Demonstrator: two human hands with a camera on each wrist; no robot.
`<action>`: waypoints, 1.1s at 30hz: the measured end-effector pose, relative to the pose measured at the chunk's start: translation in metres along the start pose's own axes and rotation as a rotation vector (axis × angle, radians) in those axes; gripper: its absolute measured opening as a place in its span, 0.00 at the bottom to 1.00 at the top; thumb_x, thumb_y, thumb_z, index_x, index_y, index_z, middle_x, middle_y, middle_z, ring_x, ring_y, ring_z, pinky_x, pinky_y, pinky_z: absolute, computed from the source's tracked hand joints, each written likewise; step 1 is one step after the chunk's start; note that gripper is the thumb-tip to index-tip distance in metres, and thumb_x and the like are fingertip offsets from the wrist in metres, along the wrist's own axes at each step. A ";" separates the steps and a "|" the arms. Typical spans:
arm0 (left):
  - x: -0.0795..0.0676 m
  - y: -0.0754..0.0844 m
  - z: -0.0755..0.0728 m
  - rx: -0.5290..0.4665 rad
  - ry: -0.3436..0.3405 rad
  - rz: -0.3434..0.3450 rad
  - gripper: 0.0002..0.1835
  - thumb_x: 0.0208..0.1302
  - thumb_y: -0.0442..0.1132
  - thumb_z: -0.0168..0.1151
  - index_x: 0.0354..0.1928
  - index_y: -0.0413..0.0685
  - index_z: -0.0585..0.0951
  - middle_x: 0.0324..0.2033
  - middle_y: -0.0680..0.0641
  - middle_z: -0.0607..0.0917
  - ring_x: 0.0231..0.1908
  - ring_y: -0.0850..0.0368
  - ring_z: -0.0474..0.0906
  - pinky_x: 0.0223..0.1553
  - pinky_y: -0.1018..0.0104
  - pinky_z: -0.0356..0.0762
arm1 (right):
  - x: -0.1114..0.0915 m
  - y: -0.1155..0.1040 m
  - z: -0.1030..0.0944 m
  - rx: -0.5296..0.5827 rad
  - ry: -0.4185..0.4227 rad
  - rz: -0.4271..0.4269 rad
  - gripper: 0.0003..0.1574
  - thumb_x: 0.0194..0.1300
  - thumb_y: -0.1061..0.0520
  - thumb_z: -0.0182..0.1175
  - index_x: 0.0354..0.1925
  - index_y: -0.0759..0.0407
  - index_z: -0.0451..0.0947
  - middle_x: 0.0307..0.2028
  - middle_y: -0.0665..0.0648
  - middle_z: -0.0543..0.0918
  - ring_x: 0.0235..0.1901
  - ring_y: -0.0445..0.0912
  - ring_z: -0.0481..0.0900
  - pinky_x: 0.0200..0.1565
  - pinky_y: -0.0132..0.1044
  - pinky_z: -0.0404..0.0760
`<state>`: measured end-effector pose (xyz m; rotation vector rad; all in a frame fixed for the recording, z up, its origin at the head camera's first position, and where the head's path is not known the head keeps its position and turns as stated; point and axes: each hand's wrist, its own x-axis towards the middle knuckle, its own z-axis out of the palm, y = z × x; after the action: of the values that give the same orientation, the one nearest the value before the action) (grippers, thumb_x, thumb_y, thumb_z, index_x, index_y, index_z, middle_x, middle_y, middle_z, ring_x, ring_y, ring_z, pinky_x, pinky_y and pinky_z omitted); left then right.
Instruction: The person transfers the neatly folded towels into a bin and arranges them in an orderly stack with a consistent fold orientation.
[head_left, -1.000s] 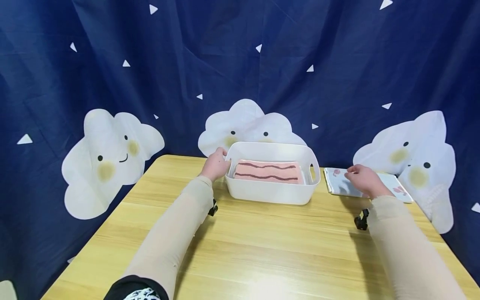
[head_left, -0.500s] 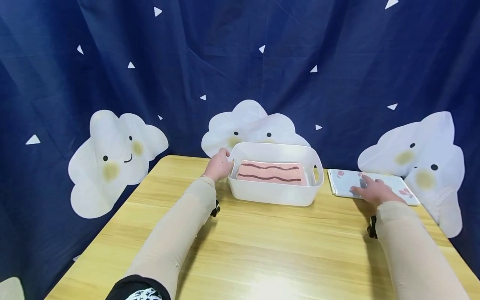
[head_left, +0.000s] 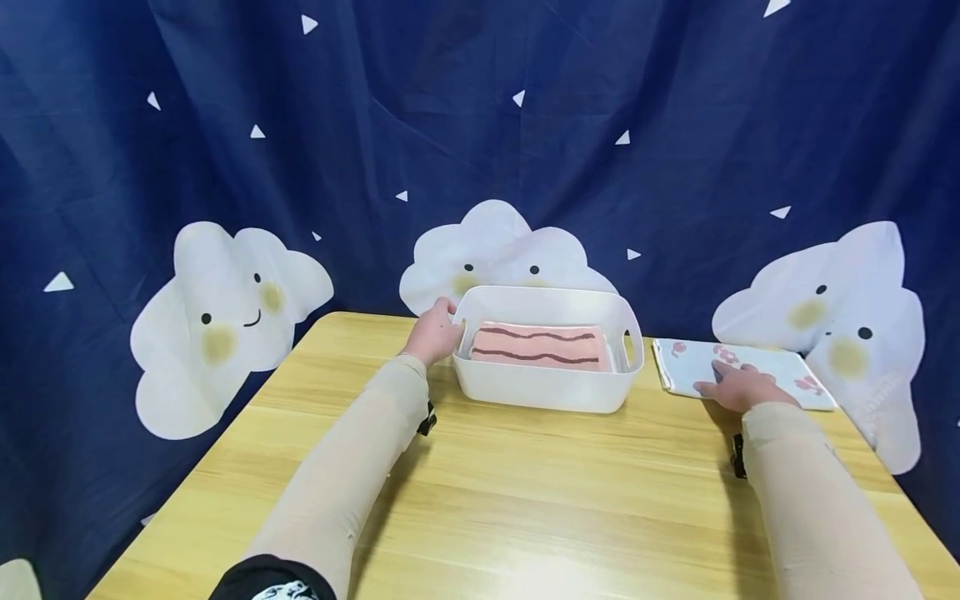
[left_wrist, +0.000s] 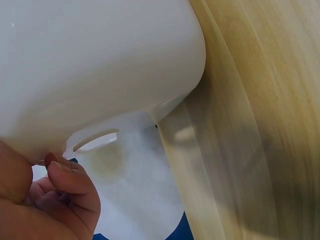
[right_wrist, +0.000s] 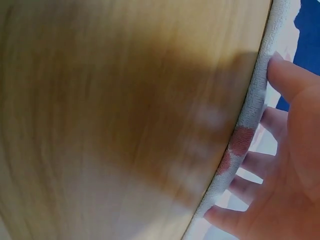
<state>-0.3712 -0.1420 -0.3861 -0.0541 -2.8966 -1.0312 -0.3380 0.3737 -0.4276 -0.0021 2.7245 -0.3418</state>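
A white plastic basket (head_left: 540, 390) with handle holes stands near the back of the table. My left hand (head_left: 433, 332) grips its left rim at the handle; in the left wrist view the curled fingers (left_wrist: 75, 182) are at the basket's edge. Inside the basket lies a folded pink towel (head_left: 536, 346) with dark wavy stripes. To the right, a folded pale blue towel (head_left: 787, 371) with pink patterns lies flat. My right hand (head_left: 746, 388) rests on this towel with its fingers spread, and in the right wrist view the fingertips touch the towel's face near its edge.
The wooden table (head_left: 540, 483) carries the basket and the pale blue towel near its back edge. Behind it hangs a dark blue curtain (head_left: 487, 150) with white clouds and triangles.
My right hand has moved slightly right and come down onto the pale blue towel, its fingers spreading. My left hand stays on the basket's rim, and the basket keeps its place.
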 end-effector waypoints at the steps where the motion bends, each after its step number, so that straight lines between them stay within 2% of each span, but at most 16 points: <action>1: 0.000 0.000 0.000 -0.002 0.001 0.000 0.18 0.71 0.40 0.57 0.58 0.44 0.69 0.38 0.40 0.82 0.39 0.44 0.77 0.44 0.54 0.74 | 0.000 -0.001 0.000 -0.009 0.003 -0.003 0.61 0.71 0.24 0.45 0.77 0.66 0.44 0.68 0.88 0.43 0.62 0.89 0.43 0.55 0.79 0.57; 9: 0.000 -0.005 0.001 -0.018 -0.026 -0.021 0.16 0.72 0.40 0.55 0.57 0.44 0.68 0.36 0.42 0.82 0.36 0.46 0.76 0.39 0.56 0.73 | -0.007 -0.009 -0.001 0.020 0.010 0.001 0.60 0.70 0.27 0.52 0.76 0.68 0.47 0.66 0.89 0.44 0.61 0.90 0.44 0.53 0.80 0.58; 16: 0.001 -0.009 0.004 -0.019 -0.016 -0.013 0.15 0.72 0.39 0.55 0.57 0.44 0.69 0.37 0.41 0.82 0.36 0.45 0.76 0.39 0.55 0.73 | -0.011 -0.015 0.000 0.003 0.021 -0.016 0.58 0.69 0.30 0.56 0.73 0.73 0.51 0.64 0.91 0.48 0.58 0.90 0.51 0.55 0.78 0.58; 24: 0.001 -0.009 0.004 -0.015 -0.012 -0.009 0.15 0.72 0.39 0.55 0.56 0.44 0.69 0.36 0.41 0.82 0.35 0.45 0.76 0.38 0.56 0.73 | -0.025 -0.019 0.006 -0.008 0.047 -0.045 0.61 0.66 0.30 0.60 0.72 0.73 0.53 0.63 0.92 0.51 0.56 0.91 0.53 0.51 0.80 0.61; 33: 0.000 -0.005 0.002 -0.012 -0.015 -0.016 0.16 0.73 0.39 0.55 0.58 0.44 0.68 0.38 0.41 0.82 0.36 0.45 0.76 0.40 0.56 0.73 | -0.047 -0.023 0.013 -0.079 0.050 -0.091 0.64 0.60 0.29 0.65 0.70 0.76 0.57 0.59 0.91 0.58 0.57 0.83 0.63 0.53 0.72 0.67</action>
<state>-0.3720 -0.1447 -0.3908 -0.0395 -2.9089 -1.0549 -0.2903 0.3506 -0.4161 -0.1418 2.7920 -0.2625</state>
